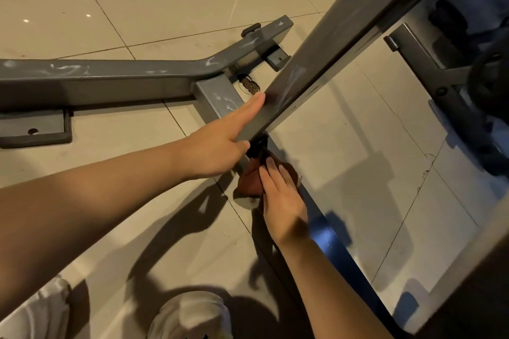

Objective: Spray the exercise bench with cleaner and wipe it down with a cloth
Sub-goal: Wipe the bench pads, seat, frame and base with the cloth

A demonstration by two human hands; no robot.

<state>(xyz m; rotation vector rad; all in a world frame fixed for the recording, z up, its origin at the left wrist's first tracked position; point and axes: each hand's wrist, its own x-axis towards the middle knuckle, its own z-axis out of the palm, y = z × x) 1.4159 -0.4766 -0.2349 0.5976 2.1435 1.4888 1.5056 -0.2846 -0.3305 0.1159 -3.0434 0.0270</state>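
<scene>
The exercise bench's grey steel frame fills the view: a slanted upright bar (325, 63) rising to the upper right and a floor bar (110, 74) streaked with white marks. My left hand (220, 140) grips the lower end of the slanted bar, index finger stretched along its side and thumb under its edge. My right hand (281, 198) presses a brown cloth (249, 183) with flat fingers onto the low bar that runs toward me along the floor. No spray bottle is in view.
Beige floor tiles (154, 3) surround the frame. Another grey frame piece (413, 47) and dark weight gear (490, 77) sit at the right. A small brown object (249, 85) lies under the frame joint. My light-clad knees (190, 316) are at the bottom.
</scene>
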